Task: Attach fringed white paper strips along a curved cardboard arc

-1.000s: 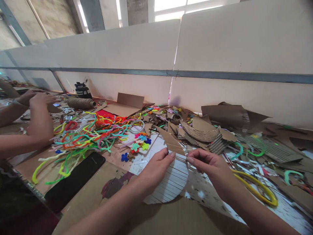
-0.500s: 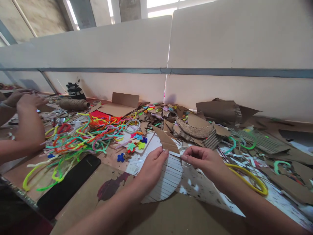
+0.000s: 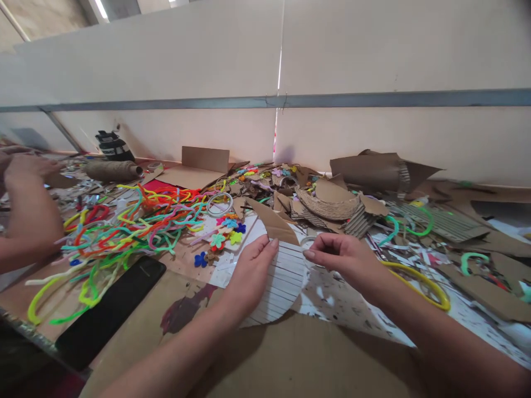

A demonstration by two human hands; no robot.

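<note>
My left hand (image 3: 253, 268) grips a curved cardboard piece (image 3: 280, 228) by its left edge, thumb on top. The piece's pointed upper end is bare brown; its rounded lower part is covered with white strips (image 3: 282, 284) that leave thin dark lines. At its right edge, my right hand (image 3: 334, 251) has thumb and forefinger pinched together. Whatever lies between those fingertips is too small to make out. A pale ring (image 3: 307, 240) shows partly behind the right fingers.
Colourful pipe cleaners (image 3: 136, 221) and a black phone (image 3: 112, 309) lie to the left, felt-like flowers (image 3: 226, 235) nearer the middle. Cardboard scraps (image 3: 332, 204) pile up behind. A yellow ring (image 3: 431, 290) rests at right. Another person's arm (image 3: 31, 204) reaches in at far left.
The view has tipped downward and shifted slightly right. My right fingertips have come a little away from the white strip at the top of the covered part; my left hand keeps its grip.
</note>
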